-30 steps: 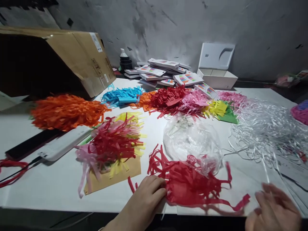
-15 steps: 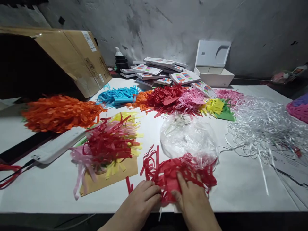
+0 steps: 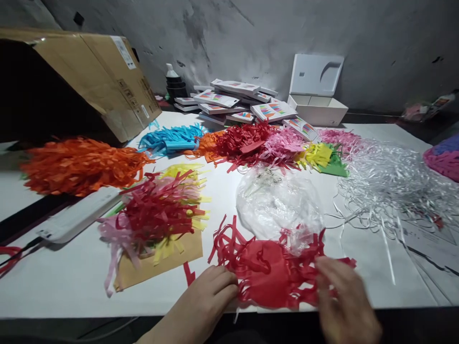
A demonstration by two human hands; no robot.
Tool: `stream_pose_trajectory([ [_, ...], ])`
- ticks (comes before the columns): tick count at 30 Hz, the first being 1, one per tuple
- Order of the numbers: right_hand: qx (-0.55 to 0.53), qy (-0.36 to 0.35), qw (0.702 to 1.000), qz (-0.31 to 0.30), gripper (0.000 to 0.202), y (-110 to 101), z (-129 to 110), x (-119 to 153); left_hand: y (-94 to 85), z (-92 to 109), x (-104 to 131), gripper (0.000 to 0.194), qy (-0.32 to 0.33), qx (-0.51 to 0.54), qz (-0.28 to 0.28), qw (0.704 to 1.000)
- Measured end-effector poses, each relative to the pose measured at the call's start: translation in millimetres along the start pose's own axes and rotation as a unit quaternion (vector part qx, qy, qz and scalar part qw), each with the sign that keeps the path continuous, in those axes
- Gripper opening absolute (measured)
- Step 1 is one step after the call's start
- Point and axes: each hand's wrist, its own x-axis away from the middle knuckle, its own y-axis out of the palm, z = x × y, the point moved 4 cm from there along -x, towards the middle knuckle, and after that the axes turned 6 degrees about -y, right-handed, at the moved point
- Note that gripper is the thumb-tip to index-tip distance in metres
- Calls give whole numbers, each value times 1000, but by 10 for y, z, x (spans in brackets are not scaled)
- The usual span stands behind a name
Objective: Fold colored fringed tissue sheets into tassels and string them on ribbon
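Note:
A red fringed tissue paper sheet [image 3: 267, 277] lies at the table's front edge, its solid middle spread flat and its cut strips fanning out to both sides. My left hand [image 3: 213, 291] is at its left end, fingers curled and pressed together on the strips; the fingertips are partly hidden. At the right end, my right hand [image 3: 344, 296] is blurred by motion, with thumb and fingers apart over the red strips. A clear plastic bag [image 3: 279, 200] sits just behind the sheet and overlaps some strips.
Left of the sheet, mixed red, pink and yellow fringe [image 3: 161, 205] lies on a tan envelope [image 3: 161, 265]. A white power strip [image 3: 79, 217], orange fringe [image 3: 86, 165] and a cardboard box [image 3: 103, 81] are farther left. Silver streamers [image 3: 390, 177] spread right. Flat boxes [image 3: 215, 99] are piled behind.
My right hand has moved right, off the middle of the red sheet to its right end. More of the sheet's solid middle shows. My left hand has stayed nearly in place.

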Motion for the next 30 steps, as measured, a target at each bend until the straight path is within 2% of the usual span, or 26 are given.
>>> stream_pose_trajectory([
  [2,-64,-182,975,-107,29,135,-303,-12,-78,0,-13,31,-1,0,-8,1000],
  [4,-71,-254,950,-168,35,273,-458,43,-162,-15,-8,21,-14,-11,-10,1000],
  [6,-49,-262,948,-172,36,389,-506,127,-227,-2,-4,20,-33,-34,3,999],
  [8,-35,-261,952,-155,33,470,-515,235,-213,80,-27,35,-28,-48,0,998],
  [11,-41,-256,958,-125,31,514,-498,377,-20,242,-127,46,17,-30,-56,998],
  [13,-39,-254,958,-128,31,524,-474,441,111,222,-214,49,6,-42,-60,997],
  [16,-25,-264,953,-148,37,539,-433,503,126,-70,-283,38,-103,-134,22,985],
  [18,-22,-273,950,-150,39,544,-411,521,19,-276,-250,30,-175,-190,82,963],
  [20,-26,-279,948,-150,39,548,-404,517,-106,-347,-190,26,-196,-196,118,954],
  [22,-31,-277,949,-150,38,547,-410,490,-167,-249,-145,27,-158,-159,116,968],
  [23,-35,-274,950,-147,37,541,-416,470,-156,-150,-134,30,-122,-135,97,979],
  [26,-62,-262,955,-124,33,496,-421,408,19,185,-121,52,14,-80,9,997],
  [28,-79,-264,955,-108,31,455,-404,388,143,292,-117,42,50,-64,0,997],
  [30,-83,-276,952,-104,28,417,-375,390,194,290,-113,17,40,-45,48,997],
])
